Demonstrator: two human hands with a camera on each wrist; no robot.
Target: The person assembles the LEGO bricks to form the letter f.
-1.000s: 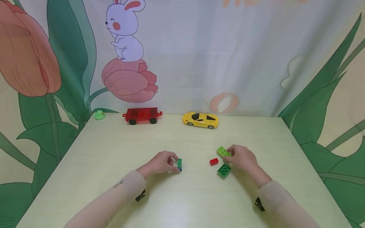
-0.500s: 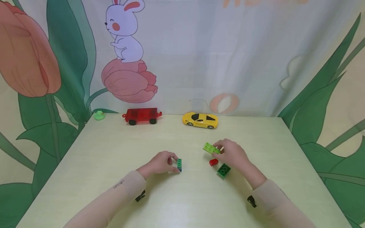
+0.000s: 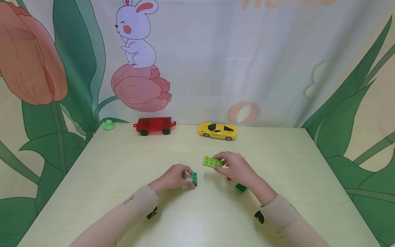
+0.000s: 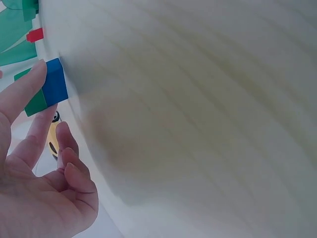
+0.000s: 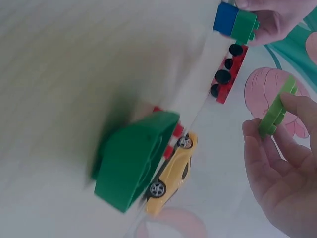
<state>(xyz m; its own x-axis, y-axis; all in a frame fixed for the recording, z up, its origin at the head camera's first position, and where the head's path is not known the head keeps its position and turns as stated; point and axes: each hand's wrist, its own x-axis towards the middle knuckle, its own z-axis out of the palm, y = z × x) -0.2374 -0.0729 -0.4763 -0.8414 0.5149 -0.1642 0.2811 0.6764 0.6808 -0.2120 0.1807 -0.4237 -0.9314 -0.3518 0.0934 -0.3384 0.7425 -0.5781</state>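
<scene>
My light green plate (image 3: 212,161) hangs above the worktop (image 3: 197,212), at one o'clock from the green-and-blue block (image 3: 194,178). My right hand (image 3: 236,168) pinches the plate by its right end. My left hand (image 3: 174,176) pinches the block, which stands on the worktop. A dark green brick (image 3: 240,187) lies under my right wrist. Bare worktop stretches toward the six o'clock edge.
</scene>
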